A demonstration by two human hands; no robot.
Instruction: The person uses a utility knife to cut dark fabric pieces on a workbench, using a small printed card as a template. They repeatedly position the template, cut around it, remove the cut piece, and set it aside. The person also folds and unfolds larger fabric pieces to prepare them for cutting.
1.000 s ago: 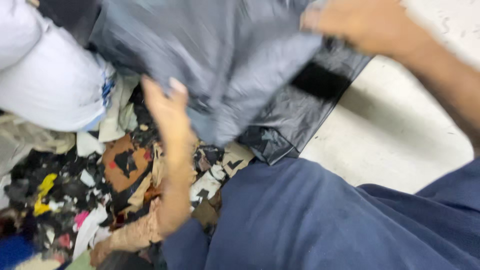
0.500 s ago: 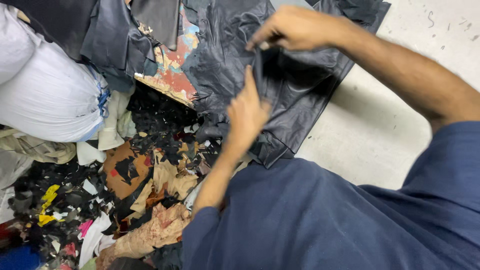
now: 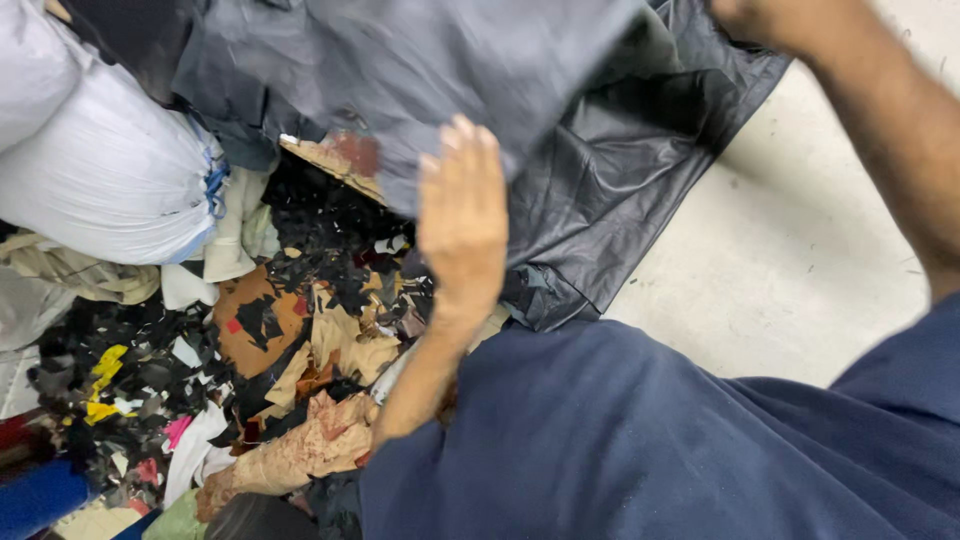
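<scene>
The left hand (image 3: 463, 215) lay flat and open against the dark sheet (image 3: 470, 70) – spreading it, likely. The right hand (image 3: 765, 20) gripped its upper edge, mostly out of frame – a firmer left hold seemed due over the scraps (image 3: 300, 330)

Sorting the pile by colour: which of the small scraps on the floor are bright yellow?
The bright yellow scraps lie at the far left among black offcuts, below the white stuffed sack. The scraps nearer the left hand are tan, brown and black.

Two hands, left hand (image 3: 462, 215) and right hand (image 3: 765, 20), one dark grey sheet (image 3: 440, 70), one black sheet (image 3: 620, 190), two white sacks (image 3: 105, 180), scraps (image 3: 300, 330) too many to count
</scene>
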